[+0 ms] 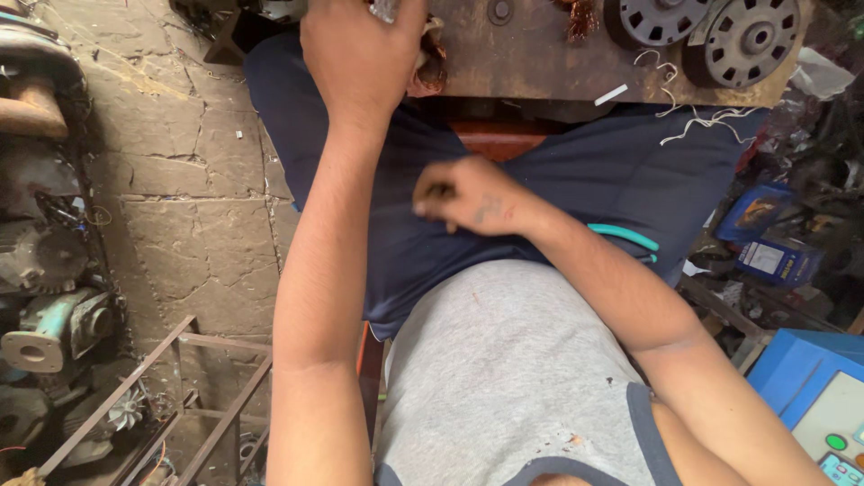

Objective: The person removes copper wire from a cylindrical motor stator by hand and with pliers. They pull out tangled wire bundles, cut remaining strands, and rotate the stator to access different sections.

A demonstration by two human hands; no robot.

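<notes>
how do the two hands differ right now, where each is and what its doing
The left hand is stretched forward to the rusty bench, over a copper-wound part; the right hand is drawn back on the lap. The left shows its back, fingers hidden; the right is loosely curled with pinched fingertips. Both are bare.

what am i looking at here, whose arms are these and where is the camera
The single picture comes from a camera worn on a person's head, looking straight down at their own body: grey sleeveless shirt and dark blue shorts. No robot is involved, only two bare hands.

The left hand reaches up to the worn brown wooden workbench and covers something with coppery wire; what it grips is hidden. The right hand rests loosely closed on the lap; whether it pinches anything cannot be told.

On the bench lie two round grey metal slotted discs and white string scraps. Left is a cracked stone floor with old motor parts.
</notes>
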